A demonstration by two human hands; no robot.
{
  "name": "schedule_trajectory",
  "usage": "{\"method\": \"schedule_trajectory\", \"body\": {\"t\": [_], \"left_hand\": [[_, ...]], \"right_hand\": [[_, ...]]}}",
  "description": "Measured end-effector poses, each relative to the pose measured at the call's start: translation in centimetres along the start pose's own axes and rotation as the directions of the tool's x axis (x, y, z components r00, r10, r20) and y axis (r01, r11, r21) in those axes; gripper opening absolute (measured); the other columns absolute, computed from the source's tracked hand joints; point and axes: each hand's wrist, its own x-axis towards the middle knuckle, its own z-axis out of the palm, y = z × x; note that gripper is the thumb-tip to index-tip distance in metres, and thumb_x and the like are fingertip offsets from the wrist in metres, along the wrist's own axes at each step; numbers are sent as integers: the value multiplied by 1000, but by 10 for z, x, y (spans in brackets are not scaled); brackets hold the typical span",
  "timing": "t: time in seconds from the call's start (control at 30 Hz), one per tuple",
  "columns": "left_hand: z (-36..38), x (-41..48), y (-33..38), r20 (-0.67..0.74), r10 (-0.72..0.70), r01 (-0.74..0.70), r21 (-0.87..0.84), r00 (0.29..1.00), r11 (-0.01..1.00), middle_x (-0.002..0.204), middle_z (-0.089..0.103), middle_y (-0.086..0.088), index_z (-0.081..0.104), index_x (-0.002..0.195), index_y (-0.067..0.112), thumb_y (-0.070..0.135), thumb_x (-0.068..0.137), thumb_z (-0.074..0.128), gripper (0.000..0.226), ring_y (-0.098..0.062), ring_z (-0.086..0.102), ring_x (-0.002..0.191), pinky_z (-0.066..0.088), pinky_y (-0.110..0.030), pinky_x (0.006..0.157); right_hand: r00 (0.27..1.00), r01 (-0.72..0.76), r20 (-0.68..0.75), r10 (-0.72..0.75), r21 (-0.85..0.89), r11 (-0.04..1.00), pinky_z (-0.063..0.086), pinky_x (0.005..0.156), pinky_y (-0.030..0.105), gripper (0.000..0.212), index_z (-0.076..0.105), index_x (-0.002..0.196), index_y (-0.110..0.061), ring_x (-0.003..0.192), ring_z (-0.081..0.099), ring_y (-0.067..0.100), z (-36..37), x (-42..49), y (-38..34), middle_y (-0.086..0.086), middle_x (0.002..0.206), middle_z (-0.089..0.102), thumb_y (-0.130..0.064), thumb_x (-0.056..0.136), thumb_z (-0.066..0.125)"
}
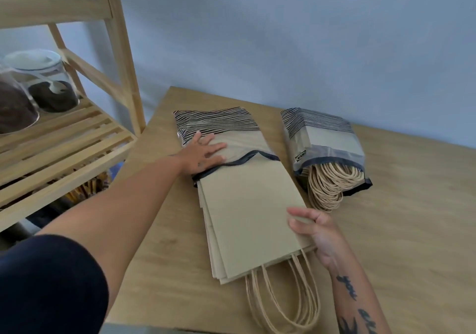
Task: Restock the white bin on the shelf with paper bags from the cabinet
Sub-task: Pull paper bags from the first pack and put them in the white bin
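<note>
A stack of flat brown paper bags (252, 220) lies on the wooden cabinet top (401, 230), half out of a clear plastic wrapper (221, 127) with black stripes. Their twisted paper handles (283, 302) point toward me. My left hand (203, 154) presses flat on the wrapper near its open edge. My right hand (313, 228) pinches the right edge of the bag stack, thumb on top. A second striped wrapper with bags (327, 145) lies to the right, handles spilling out. The white bin is not in view.
A pale wooden slatted shelf unit (77, 138) stands at the left, touching the cabinet's corner. Two glass jars (43, 81) with dark contents sit on its shelf. A blue-grey wall runs behind the cabinet.
</note>
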Motion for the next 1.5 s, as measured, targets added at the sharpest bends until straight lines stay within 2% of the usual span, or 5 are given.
{"method": "schedule_trajectory", "body": {"t": [0.3,0.67,0.93,1.17,1.5], "left_hand": [[-1,-21,19,-163,107,-68,229,981,971,159,5,4,34,140,41,50,93,38,48,-22,-7,147,-3,-61,112],[29,-24,-6,-129,146,-157,-78,981,985,158,11,4,33,142,34,30,97,42,46,-22,-5,147,10,-50,118],[-4,6,8,-148,30,12,273,989,962,159,5,7,26,143,42,37,100,27,43,-24,-4,147,2,-60,112],[-1,-11,5,-106,101,-78,200,989,977,159,12,6,27,145,33,44,88,54,63,-21,4,147,6,-47,118],[-4,-28,-13,-338,37,-85,-128,940,988,147,42,-3,51,133,23,20,95,50,39,-23,28,142,27,-35,111]], "right_hand": [[999,32,-41,-26,157,987,56,51,20,92,69,81,-7,56,69,14,-29,-27,37,6,67,75,-36,-3,91],[1000,6,-3,-6,110,994,56,52,19,94,68,84,-7,58,70,13,-40,-28,39,6,70,75,-37,-3,91],[1000,22,-12,-21,146,989,56,54,20,80,74,71,-12,59,70,13,-24,-24,39,6,70,75,-37,-3,91],[999,44,-31,-40,160,986,56,54,19,85,71,75,-11,59,70,12,-21,-28,40,5,69,75,-38,-3,91],[998,56,-31,-52,152,987,55,52,19,80,69,81,-9,60,70,12,-1,-38,30,7,72,75,-32,9,93]]}}
